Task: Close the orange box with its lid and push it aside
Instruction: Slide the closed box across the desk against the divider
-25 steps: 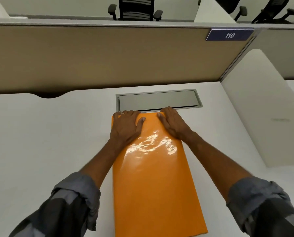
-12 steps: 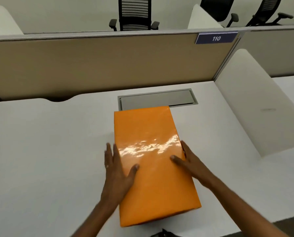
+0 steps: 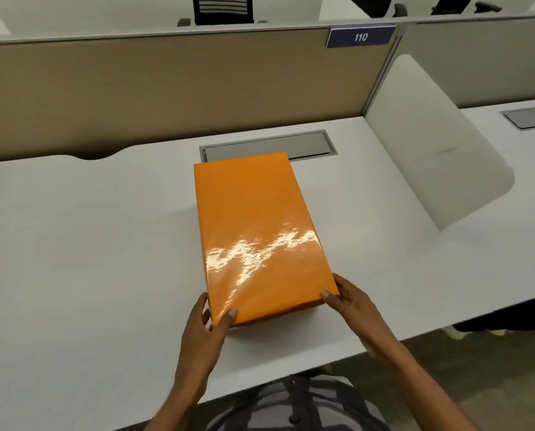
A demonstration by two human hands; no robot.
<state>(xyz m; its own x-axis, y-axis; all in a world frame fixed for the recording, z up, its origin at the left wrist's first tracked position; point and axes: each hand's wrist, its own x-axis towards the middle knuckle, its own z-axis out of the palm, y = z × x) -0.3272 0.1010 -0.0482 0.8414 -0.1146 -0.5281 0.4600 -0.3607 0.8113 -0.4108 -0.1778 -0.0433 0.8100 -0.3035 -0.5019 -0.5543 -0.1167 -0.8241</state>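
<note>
The orange box (image 3: 256, 231) lies lengthwise on the white desk (image 3: 89, 244), its glossy lid on top and shut flush. My left hand (image 3: 207, 328) clasps the near left corner, thumb on the lid and fingers down the side. At the near right corner my right hand (image 3: 350, 301) grips the same way, thumb on the lid's edge. The box's far end overlaps the edge of the grey cable hatch (image 3: 309, 146).
A beige partition (image 3: 166, 88) with a blue "110" sign (image 3: 361, 37) runs along the desk's far edge. A white side divider (image 3: 430, 150) stands on the right. The desk's front edge is close to my body. Office chairs stand beyond the partition.
My hands slid from the lid's far end back along the box's sides to its near corners. The view has pulled back, showing the whole box.
</note>
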